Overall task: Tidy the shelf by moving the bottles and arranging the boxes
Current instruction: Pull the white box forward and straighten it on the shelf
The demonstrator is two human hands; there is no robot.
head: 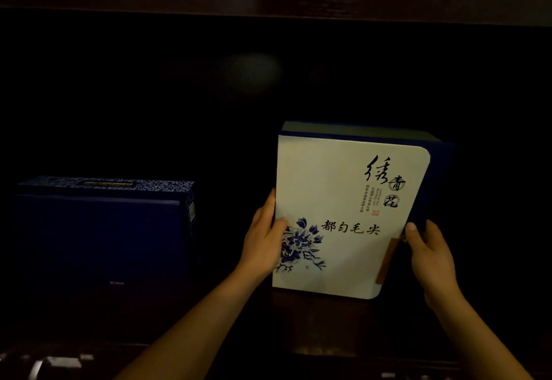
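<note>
Both hands, left hand point(264, 237) and right hand point(430, 255), grip the white box point(343, 200) by its side edges, upright on the shelf point(313, 314); dark gap separates it from the blue box point(101, 230). Its front reads 都匀毛尖.

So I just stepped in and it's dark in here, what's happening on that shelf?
A person is holding the white box with the blue flower print upright on the dark shelf, the left hand on its left edge and the right hand on its right edge. A dark blue box stands apart to its left. No bottles are visible.
</note>
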